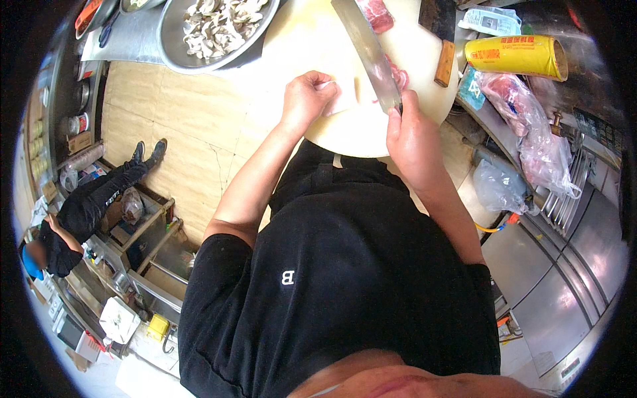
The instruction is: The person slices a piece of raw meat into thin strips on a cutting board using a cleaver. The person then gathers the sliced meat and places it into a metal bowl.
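Pale, smooth plastic forms one thick round cutting board (358,136), and nearly everything else lies around it. On the board are two visible portions of raw meat, marbled red and white and soft-edged: one (377,14) towards its far side, the other (400,76) nearer its middle, partly hidden by the blade. One cleaver (366,56), its broad steel blade flat-faced and grey, slants over the board beside both portions. The right hand (413,142), at the board's near right edge, is clamped on the cleaver's handle. On the board's near left part, the left hand (308,98) has its fingers drawn together against one pale, flat piece (342,101); I cannot tell whether it grips or only presses it.

Left of the board's far side sits one round metal bowl (171,40), wide and smooth-rimmed, holding many greyish-white mushroom pieces (222,26), too jumbled to count. One wooden handle (444,63), blocky and orange-brown, lies at the board's right edge. Beyond that edge are one glossy yellow cylinder (514,58) and crinkled clear plastic bags, one (507,103) with pink contents. Far left of the board, one other person (93,205) in dark clothes shows.
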Action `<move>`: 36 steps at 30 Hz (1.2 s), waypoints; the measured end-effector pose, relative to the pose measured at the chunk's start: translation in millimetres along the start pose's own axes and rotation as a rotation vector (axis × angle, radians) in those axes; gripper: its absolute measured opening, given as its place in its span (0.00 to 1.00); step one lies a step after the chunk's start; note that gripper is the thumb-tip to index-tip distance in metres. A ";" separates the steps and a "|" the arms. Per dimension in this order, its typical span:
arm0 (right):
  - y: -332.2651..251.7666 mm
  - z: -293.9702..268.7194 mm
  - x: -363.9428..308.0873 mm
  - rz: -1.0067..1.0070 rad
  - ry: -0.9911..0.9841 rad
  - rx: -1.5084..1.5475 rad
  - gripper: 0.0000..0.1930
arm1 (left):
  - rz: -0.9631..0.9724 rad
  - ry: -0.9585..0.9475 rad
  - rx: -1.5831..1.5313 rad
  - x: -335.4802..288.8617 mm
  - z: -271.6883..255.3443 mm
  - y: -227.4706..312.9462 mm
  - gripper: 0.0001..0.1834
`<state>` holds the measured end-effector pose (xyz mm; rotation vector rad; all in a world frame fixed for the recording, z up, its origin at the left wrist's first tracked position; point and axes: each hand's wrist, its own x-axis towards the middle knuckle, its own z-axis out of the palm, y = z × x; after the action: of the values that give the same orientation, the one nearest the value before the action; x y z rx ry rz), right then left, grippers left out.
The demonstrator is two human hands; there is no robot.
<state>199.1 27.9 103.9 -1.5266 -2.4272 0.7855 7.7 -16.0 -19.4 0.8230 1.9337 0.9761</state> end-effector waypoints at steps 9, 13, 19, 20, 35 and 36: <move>6.0 -1.7 -14.4 -0.006 -0.117 -0.021 0.09 | 0.890 -0.140 0.696 -25.6 -27.9 6.3 0.19; 9.0 3.6 -16.7 0.017 -0.120 0.006 0.07 | 0.919 -0.075 0.794 -22.5 -31.9 7.4 0.20; 13.5 0.7 -18.1 0.020 -0.119 0.005 0.06 | 0.869 -0.031 0.739 -19.8 -16.2 11.2 0.19; 13.8 -0.2 -18.8 0.023 -0.137 -0.009 0.06 | 0.868 -0.037 0.738 -21.0 -14.0 11.2 0.19; 3.4 -5.8 -29.7 -0.132 -0.290 -0.198 0.05 | 0.883 -0.066 0.617 -23.2 -3.5 14.3 0.16; 2.4 -4.3 -28.3 -0.111 -0.293 -0.183 0.03 | 0.845 -0.081 0.630 -24.1 -3.2 14.2 0.18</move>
<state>215.9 5.4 110.1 -1.4048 -2.8402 0.8368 18.9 -29.6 2.6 2.1144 1.8373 0.7367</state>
